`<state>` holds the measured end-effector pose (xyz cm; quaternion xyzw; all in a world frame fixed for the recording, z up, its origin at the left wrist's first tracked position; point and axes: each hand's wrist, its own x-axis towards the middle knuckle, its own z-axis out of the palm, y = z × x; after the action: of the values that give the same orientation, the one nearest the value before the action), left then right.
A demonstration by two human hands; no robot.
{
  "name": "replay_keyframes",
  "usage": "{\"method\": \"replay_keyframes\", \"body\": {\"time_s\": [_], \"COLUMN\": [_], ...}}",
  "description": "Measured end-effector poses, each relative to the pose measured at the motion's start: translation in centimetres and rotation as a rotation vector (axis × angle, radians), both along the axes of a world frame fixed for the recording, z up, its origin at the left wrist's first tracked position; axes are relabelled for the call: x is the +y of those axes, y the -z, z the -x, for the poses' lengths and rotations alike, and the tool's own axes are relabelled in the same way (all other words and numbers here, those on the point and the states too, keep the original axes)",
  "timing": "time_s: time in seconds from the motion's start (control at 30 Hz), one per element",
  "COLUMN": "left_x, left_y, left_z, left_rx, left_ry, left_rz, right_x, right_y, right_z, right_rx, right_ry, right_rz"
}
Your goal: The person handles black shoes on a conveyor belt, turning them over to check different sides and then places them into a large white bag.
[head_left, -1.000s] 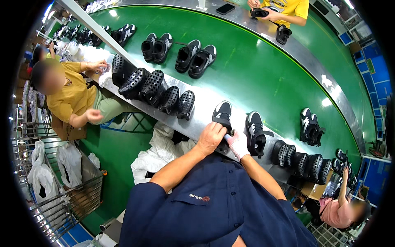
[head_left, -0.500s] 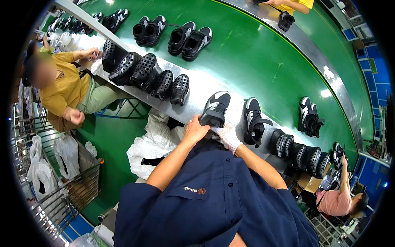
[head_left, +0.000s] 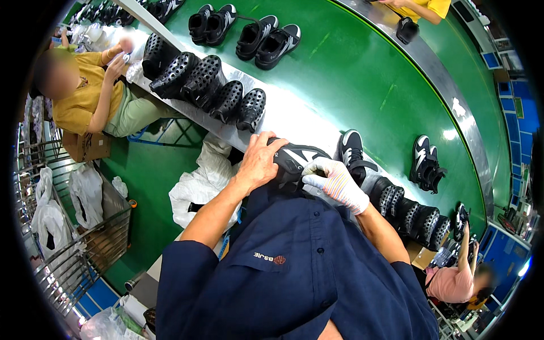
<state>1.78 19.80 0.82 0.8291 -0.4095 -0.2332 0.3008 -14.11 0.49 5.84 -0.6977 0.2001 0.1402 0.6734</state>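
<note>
Now, black shoe [head_left: 294,160] btwn both grips, left hand [head_left: 259,163], right hand [head_left: 335,183]

shoe in hand: the black-and-white sneaker [head_left: 294,161] is half buried under the left hand [head_left: 258,164] and the gloved right hand [head_left: 334,182]; its heel and sole cannot be seen.
left palm: pressed against the sneaker, so the grip itself is out of sight.
far worker: the person in yellow [head_left: 422,7] at the top is cut off by the edge, only arms showing over a black shoe [head_left: 407,29].
top-left shoes: the row [head_left: 96,11] fades into the dark rim, too small to count.
right end: the person in pink [head_left: 453,280] is blurred near the rim.
</note>
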Motion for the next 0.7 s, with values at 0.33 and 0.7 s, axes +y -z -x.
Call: {"method": "replay_keyframes", "body": {"time_s": [0.33,0.7], "left_x": [-0.9,-1.7], "left_y": [-1.6,-3.0], "left_z": [-1.9,-2.6], "left_rx": [-0.053,-0.001], "left_ry": [0.246,0.382], "left_rz": [0.154,0.213], "right_x": [0.5,1.0], "right_y": [-0.1,0.5], "right_z": [-1.8,-2.7], "right_rx": [0.049,0.096], "right_ry": [0.007,-0.008], "right_rz": [0.105,0.064]}}
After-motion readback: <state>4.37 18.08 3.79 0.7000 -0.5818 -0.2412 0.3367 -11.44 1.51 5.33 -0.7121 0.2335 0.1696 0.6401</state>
